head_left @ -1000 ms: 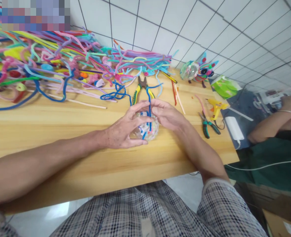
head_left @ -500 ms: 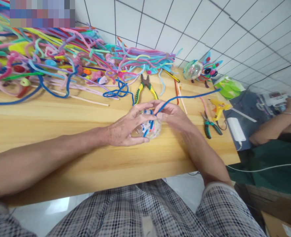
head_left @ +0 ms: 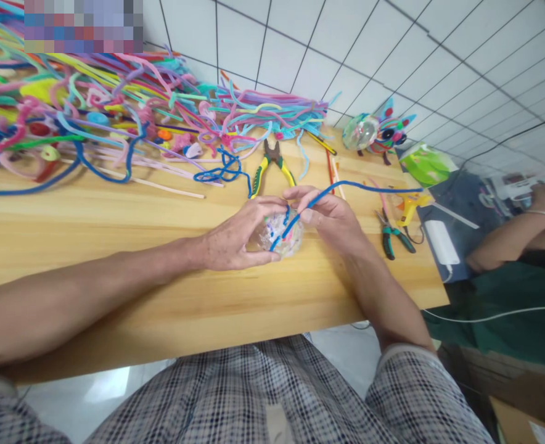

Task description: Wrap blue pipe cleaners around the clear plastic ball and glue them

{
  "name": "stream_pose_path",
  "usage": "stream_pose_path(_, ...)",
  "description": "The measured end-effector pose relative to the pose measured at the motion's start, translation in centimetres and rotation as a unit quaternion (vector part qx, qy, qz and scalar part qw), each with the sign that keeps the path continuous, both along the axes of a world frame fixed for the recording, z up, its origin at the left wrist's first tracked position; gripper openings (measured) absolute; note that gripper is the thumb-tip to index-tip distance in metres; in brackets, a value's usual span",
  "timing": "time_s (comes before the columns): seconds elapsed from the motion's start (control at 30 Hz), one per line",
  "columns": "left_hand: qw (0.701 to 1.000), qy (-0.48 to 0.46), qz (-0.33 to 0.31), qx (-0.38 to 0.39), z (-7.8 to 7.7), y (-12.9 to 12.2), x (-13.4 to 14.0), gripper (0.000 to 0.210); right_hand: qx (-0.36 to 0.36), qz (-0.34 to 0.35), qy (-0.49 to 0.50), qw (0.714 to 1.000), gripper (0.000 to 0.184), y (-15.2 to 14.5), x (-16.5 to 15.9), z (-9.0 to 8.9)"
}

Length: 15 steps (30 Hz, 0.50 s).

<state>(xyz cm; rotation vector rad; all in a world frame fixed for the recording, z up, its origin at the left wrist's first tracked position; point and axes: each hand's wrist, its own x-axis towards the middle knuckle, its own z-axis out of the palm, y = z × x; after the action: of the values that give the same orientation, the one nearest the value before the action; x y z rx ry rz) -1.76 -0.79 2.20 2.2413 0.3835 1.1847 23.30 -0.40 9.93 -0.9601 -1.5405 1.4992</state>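
A clear plastic ball [head_left: 292, 243] with colourful bits showing through it rests on the wooden table [head_left: 171, 333]. My left hand [head_left: 230, 237] is curved around its left side, thumb at the near edge and fingers over the far side. Blue pipe cleaner [head_left: 369, 187] runs across the ball's top and trails off to the right in a long free end. My right hand [head_left: 330, 216] pinches this pipe cleaner between thumb and fingers just above the ball's right side. Pliers with yellow-green handles [head_left: 272, 161] lie open just beyond my hands.
A heap of coloured pipe cleaners [head_left: 129, 117] covers the back left. To the right lie teal-handled pliers [head_left: 395, 239], a yellow glue gun [head_left: 410, 206] and a white power adapter [head_left: 442, 242]. A striped pipe-cleaner animal [head_left: 386, 137] stands at the back. Another person's arm [head_left: 513, 231] is at far right.
My right hand has shifted slightly right and pulled away from the ball with the blue pipe cleaner, whose free end now reaches farther right and lower. My left hand stays on the ball.
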Motion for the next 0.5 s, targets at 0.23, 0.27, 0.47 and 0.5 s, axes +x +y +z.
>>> stream_pose_path(0.23,1.000,0.010,-0.004,0.012,0.0,0.1,-0.1,0.088,0.026,0.005,-0.032,0.999,0.029,-0.5,-0.1,-0.2)
stream_pose_path(0.27,1.000,0.010,-0.006,0.011,0.0,0.1,-0.1,0.088,0.026,0.004,-0.039,0.999,0.030,-0.6,-0.1,-0.2)
stream_pose_path(0.47,1.000,0.001,-0.005,-0.007,-0.1,0.0,0.0,0.086,0.050,0.013,-0.074,0.996,0.031,-1.2,-0.1,0.2)
stream_pose_path(0.5,1.000,0.000,-0.005,-0.009,-0.1,0.0,0.0,0.086,0.049,0.014,-0.076,0.996,0.030,-1.3,-0.1,0.3)
